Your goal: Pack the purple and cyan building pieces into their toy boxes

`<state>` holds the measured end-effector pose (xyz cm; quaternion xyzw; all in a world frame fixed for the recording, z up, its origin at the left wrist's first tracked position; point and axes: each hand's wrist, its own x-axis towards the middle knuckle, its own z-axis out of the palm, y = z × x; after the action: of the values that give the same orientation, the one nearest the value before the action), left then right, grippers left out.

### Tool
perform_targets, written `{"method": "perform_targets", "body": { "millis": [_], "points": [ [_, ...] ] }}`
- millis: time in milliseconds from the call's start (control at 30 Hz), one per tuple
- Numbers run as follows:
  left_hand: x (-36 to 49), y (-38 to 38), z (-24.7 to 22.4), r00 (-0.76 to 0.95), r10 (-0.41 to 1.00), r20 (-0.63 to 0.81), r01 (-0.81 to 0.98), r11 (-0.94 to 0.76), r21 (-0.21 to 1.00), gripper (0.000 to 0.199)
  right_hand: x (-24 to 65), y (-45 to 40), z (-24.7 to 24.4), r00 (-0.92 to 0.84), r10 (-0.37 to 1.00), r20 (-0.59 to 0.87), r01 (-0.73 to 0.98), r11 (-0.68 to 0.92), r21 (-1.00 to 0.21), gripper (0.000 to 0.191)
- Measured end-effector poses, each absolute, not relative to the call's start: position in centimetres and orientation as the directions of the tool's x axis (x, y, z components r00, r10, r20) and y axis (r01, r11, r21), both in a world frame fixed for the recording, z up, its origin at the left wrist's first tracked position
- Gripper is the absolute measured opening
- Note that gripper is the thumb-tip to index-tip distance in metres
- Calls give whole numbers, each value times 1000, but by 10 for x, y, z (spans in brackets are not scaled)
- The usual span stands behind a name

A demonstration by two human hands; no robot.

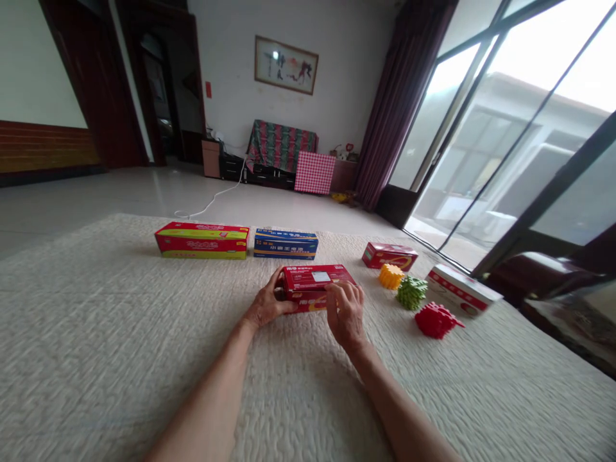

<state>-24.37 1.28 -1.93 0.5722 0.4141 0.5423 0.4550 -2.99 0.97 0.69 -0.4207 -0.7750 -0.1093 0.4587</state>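
Note:
A red cardboard box (308, 300) with white and yellow print and a pale label on top lies in front of me on a cream textured cover (202, 391). My left hand (265, 304) is wrapped round its left end, thumb on the front face and fingers behind. Over the right part of the front top edge, my right hand (346, 314) curls its fingers against the box; its fingertips are partly hidden. Just behind the box stands a blue battery box (285, 245). Further left lies a longer red and yellow-green box (202, 242).
To the right are a smaller red box (389, 255) and a white box with red bands (462, 290). Beside them sit a yellow ridged piece (391, 276), a green knobbly piece (411, 292) and a red knobbly piece (437, 321). Dark furniture (534, 273) borders the right side.

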Motion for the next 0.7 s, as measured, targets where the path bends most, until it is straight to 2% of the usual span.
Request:
{"method": "perform_targets", "body": {
  "millis": [233,433,600,700],
  "points": [
    [-245,13,-22,28,973,228,-26,-227,973,105,-22,29,-2,-193,473,860,718,666,-205,16],
    [-247,16,-22,3,964,267,16,-267,964,107,-30,28,-4,-199,494,846,701,675,-230,13],
    [-244,10,-12,14,964,265,-22,-264,964,110,-37,27,-7,-201,490,848,689,687,-233,13],
    [-242,9,-6,-28,962,272,35,-271,962,99,-39,27,-8,-212,473,855,680,700,-219,21]
  ]
}}
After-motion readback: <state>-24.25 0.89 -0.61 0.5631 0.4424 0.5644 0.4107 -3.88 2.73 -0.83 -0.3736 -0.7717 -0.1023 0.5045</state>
